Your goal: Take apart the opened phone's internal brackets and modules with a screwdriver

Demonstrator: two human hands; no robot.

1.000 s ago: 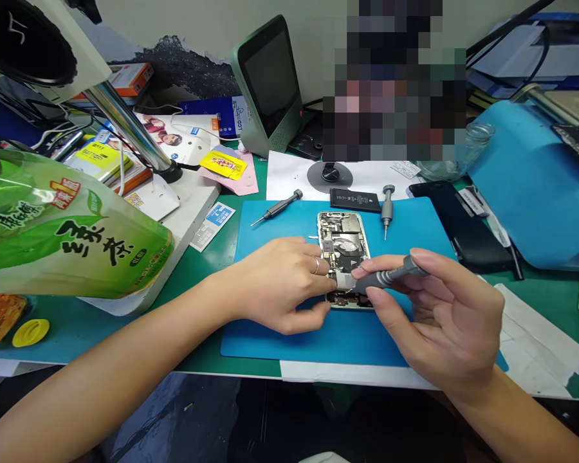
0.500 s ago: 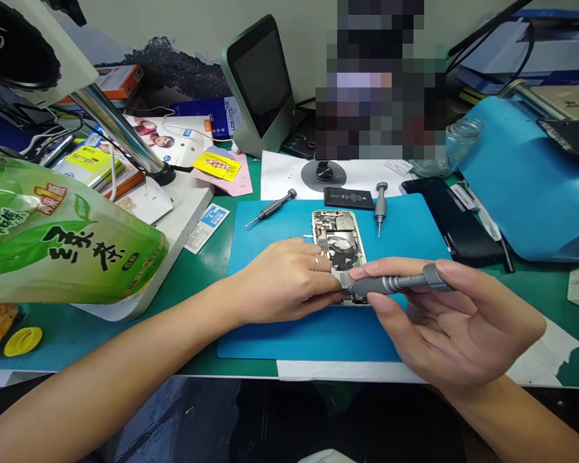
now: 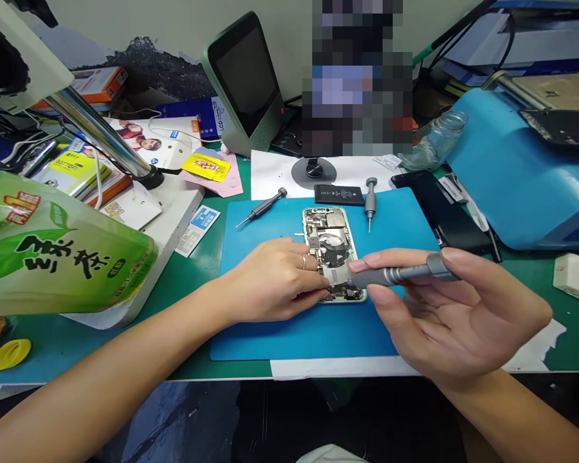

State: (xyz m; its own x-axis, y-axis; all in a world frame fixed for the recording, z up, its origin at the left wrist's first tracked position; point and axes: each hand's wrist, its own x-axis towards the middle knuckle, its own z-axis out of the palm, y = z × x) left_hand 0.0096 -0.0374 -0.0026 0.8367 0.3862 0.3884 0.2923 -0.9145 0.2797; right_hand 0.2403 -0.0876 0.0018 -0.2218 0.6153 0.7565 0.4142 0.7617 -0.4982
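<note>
An opened smartphone (image 3: 335,247) lies on the blue mat (image 3: 289,337), its inner parts and circuit boards exposed. My left hand (image 3: 282,280), with a ring on one finger, is closed at the phone's lower left edge, its fingertips against the frame. Between the thumb and fingers of my right hand (image 3: 463,315) is a grey screwdriver (image 3: 395,275), held nearly level. Its front end points left over the lower part of the phone; whether the tip touches cannot be made out. Beyond the phone lie a black battery (image 3: 338,194) and two more screwdrivers, one to the left (image 3: 263,207) and one to the right (image 3: 370,202).
A green tea bottle (image 3: 72,251) stands close on the left, by a metal lamp pole (image 3: 101,132). Behind the mat are a screen device (image 3: 244,77) and a round stand (image 3: 313,171). At right are a glass jar (image 3: 437,138), a black phone-like slab (image 3: 444,215) and a blue machine (image 3: 511,173).
The screwdriver has risen slightly off the phone's bottom end, uncovering more of its lower right corner. The left hand keeps its place on the phone. The whole view has shifted a little.
</note>
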